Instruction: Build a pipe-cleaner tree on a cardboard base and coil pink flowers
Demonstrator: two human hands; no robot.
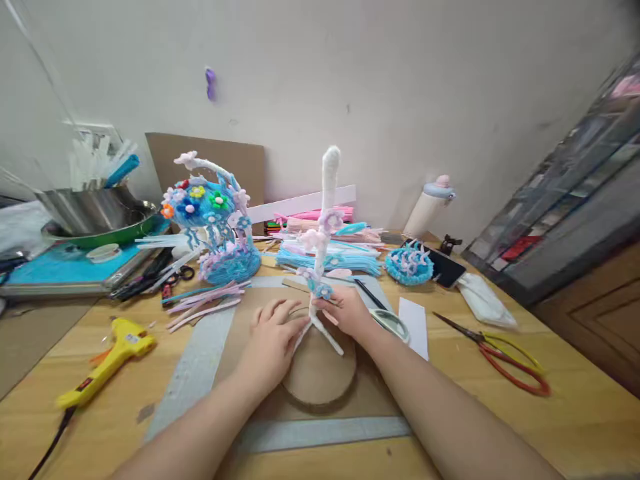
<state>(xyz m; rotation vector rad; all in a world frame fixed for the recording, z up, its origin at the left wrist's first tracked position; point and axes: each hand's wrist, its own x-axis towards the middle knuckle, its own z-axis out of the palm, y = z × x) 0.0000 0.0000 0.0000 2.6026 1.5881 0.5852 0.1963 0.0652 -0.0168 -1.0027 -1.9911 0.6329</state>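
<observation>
White fuzzy stem [329,187]: is standing near upright, its forked feet meeting the cardboard disc [323,380].
Right hand [347,312]: is pinching the stem beneath its flowers [333,220].
Left hand [273,333]: is reaching the left foot; grip hidden.
Yellow glue gun [113,360]: is lying left of the cardboard sheet [383,397].
Scissors [485,338]: are lying right.

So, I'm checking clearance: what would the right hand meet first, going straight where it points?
The flowered white stem, already at the fingers of the right hand; beyond, probably the left hand, though depth is unclear.
</observation>
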